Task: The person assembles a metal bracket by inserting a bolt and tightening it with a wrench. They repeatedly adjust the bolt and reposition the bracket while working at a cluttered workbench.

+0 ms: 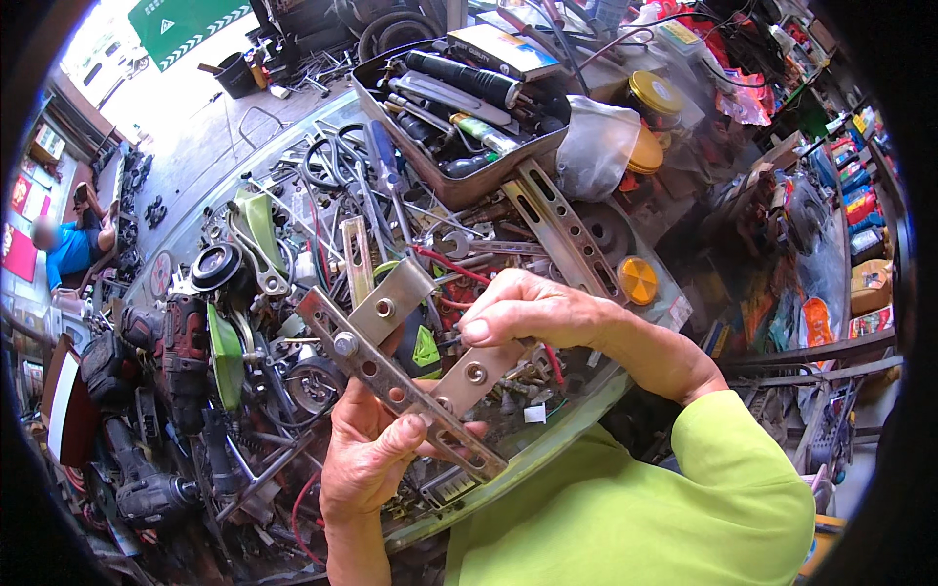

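My left hand (363, 451) grips a metal bracket, its thumb on the lower part of a slotted steel bar (383, 382). Two shorter flat plates branch off that bar: an upper plate (404, 290) and a lower plate (491, 372), each with a threaded hole. A hex bolt (345, 344) sits at the upper plate's joint. Just above the lower plate, my right hand (542, 311) is closed, thumb and forefinger pinched together; whatever is between them is too small to name. Right of it, a loose slotted bar (562, 230) leans against a metal tray.
Tools and hardware crowd the glass-topped table (576, 425). The metal tray (459, 190) holds shock absorbers and a box. Cordless drills (184, 347) lie at left, yellow-lidded jars (655, 95) and an orange reflector (637, 280) at right. A person in blue (73, 244) sits far left.
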Motion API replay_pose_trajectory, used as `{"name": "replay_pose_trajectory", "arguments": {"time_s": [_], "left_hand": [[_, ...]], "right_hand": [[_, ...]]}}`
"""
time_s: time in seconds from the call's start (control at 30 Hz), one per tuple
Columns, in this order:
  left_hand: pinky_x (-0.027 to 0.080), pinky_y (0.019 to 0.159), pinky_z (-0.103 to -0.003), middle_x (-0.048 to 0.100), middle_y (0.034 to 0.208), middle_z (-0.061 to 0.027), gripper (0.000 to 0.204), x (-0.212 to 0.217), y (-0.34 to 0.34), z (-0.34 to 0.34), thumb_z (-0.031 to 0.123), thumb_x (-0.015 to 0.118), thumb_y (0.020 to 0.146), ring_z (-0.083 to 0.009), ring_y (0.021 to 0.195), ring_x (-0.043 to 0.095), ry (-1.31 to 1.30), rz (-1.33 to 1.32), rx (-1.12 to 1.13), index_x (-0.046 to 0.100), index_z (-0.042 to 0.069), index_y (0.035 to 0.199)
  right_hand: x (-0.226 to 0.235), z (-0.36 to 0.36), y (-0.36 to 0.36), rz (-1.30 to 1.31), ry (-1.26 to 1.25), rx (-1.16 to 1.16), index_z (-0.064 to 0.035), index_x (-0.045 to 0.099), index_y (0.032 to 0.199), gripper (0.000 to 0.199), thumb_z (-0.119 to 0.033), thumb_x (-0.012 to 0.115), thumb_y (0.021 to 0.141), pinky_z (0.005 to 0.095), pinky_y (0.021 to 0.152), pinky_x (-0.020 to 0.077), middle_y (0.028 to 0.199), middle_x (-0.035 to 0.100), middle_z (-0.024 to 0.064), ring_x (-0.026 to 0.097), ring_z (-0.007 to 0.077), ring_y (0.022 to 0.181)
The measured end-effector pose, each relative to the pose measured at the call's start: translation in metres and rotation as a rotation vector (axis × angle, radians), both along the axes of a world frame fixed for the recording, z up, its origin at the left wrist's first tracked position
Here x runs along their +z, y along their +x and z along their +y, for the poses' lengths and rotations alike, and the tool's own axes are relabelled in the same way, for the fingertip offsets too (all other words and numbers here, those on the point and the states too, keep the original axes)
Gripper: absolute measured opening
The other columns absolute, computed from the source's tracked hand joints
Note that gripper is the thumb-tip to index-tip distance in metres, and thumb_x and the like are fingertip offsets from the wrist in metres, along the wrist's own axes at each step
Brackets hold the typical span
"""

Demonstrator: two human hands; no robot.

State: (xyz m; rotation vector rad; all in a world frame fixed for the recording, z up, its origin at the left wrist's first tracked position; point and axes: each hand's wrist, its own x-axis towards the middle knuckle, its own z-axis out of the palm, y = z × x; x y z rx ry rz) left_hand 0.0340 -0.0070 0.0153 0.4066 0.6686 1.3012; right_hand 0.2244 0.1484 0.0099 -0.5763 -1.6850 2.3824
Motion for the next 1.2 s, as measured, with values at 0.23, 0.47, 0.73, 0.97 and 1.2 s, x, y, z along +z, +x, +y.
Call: {"name": "replay_pose_trajectory", "arguments": {"time_s": [0.23,0.47,0.73,0.97,1.2], "left_hand": [[0.061,0.073,-0.049,0.063,0.108,-0.0190,0.063,0.003,0.002,0.005,0.004,0.060,0.090,-0.0360,0.089,0.069,-0.051,0.078,0.061,0.029,0.007,0.145],[0.063,0.066,-0.045,0.063,0.109,-0.0179,0.061,0.001,0.001,0.005,0.005,0.058,0.092,-0.0414,0.086,0.068,-0.059,0.064,0.119,0.027,0.006,0.144],[0.062,0.072,-0.047,0.061,0.115,-0.0213,0.071,-0.004,-0.005,0.004,0.003,0.060,0.091,-0.0417,0.093,0.067,-0.045,-0.001,0.074,0.019,0.009,0.149],[0.063,0.069,-0.042,0.055,0.121,-0.0278,0.072,0.000,0.000,0.006,0.006,0.056,0.093,-0.0422,0.095,0.066,-0.023,0.075,0.079,0.015,0.013,0.151],[0.059,0.078,-0.046,0.054,0.123,-0.0270,0.080,-0.001,0.000,0.006,0.007,0.060,0.089,-0.0440,0.106,0.061,0.037,0.036,0.072,0.012,0.016,0.153]], "right_hand": [[0.008,-0.004,-0.004,-0.147,0.097,-0.133,-0.0125,0.055,0.066,0.053,-0.054,0.045,0.097,0.0227,0.043,0.0239,0.054,0.038,-0.0079,0.033,0.0030,0.047],[0.015,0.002,-0.001,-0.210,-0.005,-0.193,-0.0094,0.060,0.074,0.056,-0.055,0.040,0.098,0.0215,0.042,0.0253,0.054,0.044,-0.0049,0.035,0.0035,0.045],[0.009,0.000,-0.001,0.015,0.149,-0.017,-0.0041,0.066,0.090,0.032,-0.035,0.072,0.087,0.0201,0.051,0.0384,0.072,0.061,-0.0030,0.050,0.0020,0.060],[0.019,-0.001,-0.002,0.122,-0.119,-0.029,-0.0001,0.063,0.111,0.033,-0.019,0.073,0.087,0.0203,0.064,0.0501,0.095,0.069,0.0056,0.062,0.0056,0.078],[0.016,0.001,0.001,0.196,-0.043,-0.008,-0.0008,0.063,0.114,0.031,-0.017,0.069,0.088,0.0213,0.064,0.0498,0.097,0.069,0.0072,0.064,0.0084,0.078]]}}
